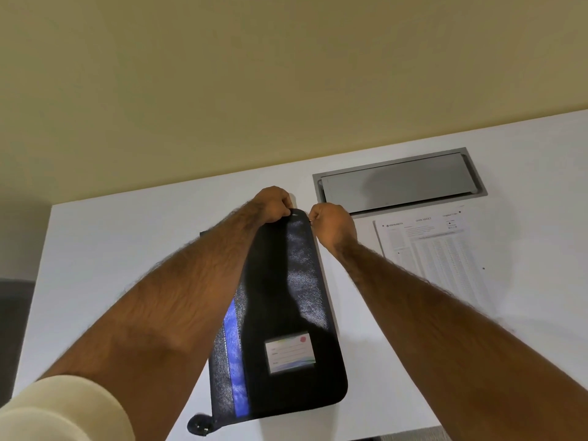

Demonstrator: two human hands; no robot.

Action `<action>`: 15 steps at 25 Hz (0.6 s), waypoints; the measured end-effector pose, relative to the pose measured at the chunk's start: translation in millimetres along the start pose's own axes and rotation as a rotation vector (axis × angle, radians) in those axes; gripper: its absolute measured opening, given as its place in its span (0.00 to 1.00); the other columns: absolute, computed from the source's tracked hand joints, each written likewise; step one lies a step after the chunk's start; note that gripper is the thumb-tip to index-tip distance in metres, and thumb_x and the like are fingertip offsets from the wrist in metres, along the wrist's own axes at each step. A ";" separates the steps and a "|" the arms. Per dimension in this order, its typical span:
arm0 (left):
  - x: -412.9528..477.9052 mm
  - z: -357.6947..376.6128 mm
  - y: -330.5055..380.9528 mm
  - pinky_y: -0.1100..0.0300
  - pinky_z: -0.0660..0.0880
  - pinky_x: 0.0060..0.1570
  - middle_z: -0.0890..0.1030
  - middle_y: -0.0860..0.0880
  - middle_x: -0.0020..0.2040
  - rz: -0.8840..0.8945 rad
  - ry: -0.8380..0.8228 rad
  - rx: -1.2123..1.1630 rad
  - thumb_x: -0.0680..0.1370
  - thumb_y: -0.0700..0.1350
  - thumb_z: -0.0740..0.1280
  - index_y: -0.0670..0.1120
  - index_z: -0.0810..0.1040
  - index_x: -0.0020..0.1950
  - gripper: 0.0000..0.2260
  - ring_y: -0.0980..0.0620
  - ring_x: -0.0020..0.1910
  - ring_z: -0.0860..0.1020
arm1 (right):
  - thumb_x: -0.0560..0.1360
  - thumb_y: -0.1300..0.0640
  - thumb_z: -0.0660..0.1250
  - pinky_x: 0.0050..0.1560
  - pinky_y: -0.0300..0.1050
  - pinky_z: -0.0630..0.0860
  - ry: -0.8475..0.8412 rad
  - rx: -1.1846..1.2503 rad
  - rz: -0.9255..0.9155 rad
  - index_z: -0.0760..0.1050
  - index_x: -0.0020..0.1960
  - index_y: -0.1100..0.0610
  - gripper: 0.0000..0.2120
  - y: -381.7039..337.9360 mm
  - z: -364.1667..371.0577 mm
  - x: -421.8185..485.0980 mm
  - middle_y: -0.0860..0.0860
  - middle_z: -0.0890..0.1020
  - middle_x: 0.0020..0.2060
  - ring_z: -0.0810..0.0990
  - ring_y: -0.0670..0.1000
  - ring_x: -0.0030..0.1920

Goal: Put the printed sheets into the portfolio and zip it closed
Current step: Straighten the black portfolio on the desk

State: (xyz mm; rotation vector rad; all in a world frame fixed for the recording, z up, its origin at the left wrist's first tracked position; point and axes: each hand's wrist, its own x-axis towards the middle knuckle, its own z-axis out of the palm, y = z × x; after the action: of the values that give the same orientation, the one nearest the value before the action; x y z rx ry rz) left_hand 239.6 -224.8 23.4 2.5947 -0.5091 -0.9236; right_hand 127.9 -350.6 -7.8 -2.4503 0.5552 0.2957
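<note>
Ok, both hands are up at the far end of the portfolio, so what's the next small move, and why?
Probably draw the zipper back with the right hand while the left hand pins the far corner of the portfolio. The printed sheets lie outside it on the table, so it likely needs opening first.

White flat worktop [127,249] butts against plain beige-yellow wall [254,74]. Grey metal recessed cable hatch [399,181] set into worktop near wall, lid closed. Dark floor strip at left edge.
</note>
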 end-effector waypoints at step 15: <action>22.4 -6.4 -1.6 0.55 0.72 0.59 0.80 0.40 0.62 -0.055 0.169 0.071 0.78 0.36 0.68 0.39 0.83 0.57 0.09 0.42 0.62 0.77 | 0.77 0.64 0.65 0.39 0.37 0.71 -0.040 -0.069 -0.055 0.77 0.41 0.52 0.09 42.0 25.7 -112.3 0.49 0.77 0.39 0.76 0.48 0.38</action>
State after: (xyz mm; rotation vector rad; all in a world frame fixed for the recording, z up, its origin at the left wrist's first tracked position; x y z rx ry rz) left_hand 260.4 -232.0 15.5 2.7329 -0.4339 -0.7061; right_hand 7.2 -330.0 -12.3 -2.5154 0.4672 0.3461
